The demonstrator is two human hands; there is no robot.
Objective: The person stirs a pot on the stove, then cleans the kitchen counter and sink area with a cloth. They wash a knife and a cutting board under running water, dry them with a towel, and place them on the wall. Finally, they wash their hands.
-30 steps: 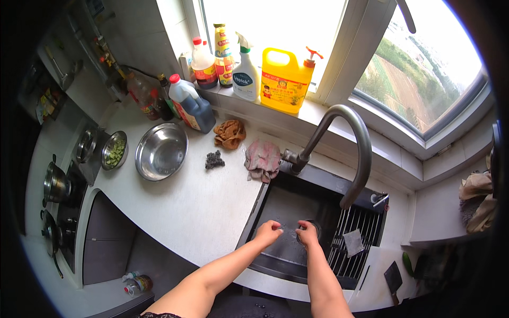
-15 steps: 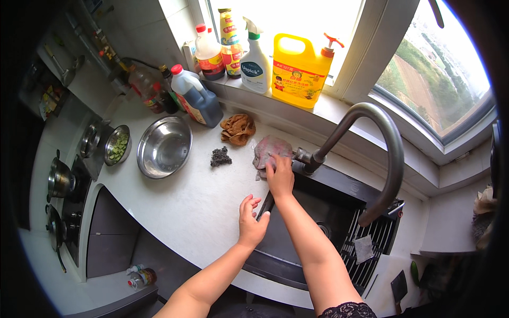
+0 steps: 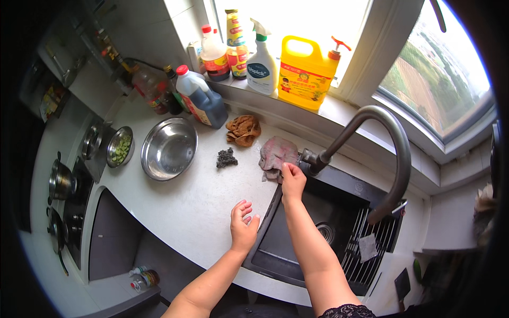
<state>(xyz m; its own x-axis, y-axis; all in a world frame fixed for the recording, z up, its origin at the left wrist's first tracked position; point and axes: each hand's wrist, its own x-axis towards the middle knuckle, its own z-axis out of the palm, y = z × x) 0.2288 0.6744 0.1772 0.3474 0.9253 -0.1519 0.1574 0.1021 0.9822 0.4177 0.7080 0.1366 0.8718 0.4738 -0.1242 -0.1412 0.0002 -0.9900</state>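
Observation:
My right hand (image 3: 293, 183) is at the back left corner of the dark sink (image 3: 273, 259), with its fingers pinched on the near edge of a crumpled pink-and-grey cloth (image 3: 278, 152). The cloth lies on the white counter beside the tap's base. Over the counter by the sink's left rim, my left hand (image 3: 244, 228) is open and holds nothing, its fingers loosely bent. A dark scouring pad (image 3: 226, 158) and a crumpled brown cloth (image 3: 243, 130) rest to the left of the pink-and-grey one.
A curved grey tap (image 3: 395, 138) arches over the sink and its drying rack (image 3: 366, 233). On the left are a steel bowl (image 3: 169, 149) and a smaller bowl with green slices (image 3: 121, 148). A yellow jug (image 3: 304, 77) and a spray bottle (image 3: 262, 66) line the windowsill.
My right hand has gone from lying spread on the cloth to pinching its near edge. My left hand has shifted slightly left and nearer to me. The whole view has shifted slightly.

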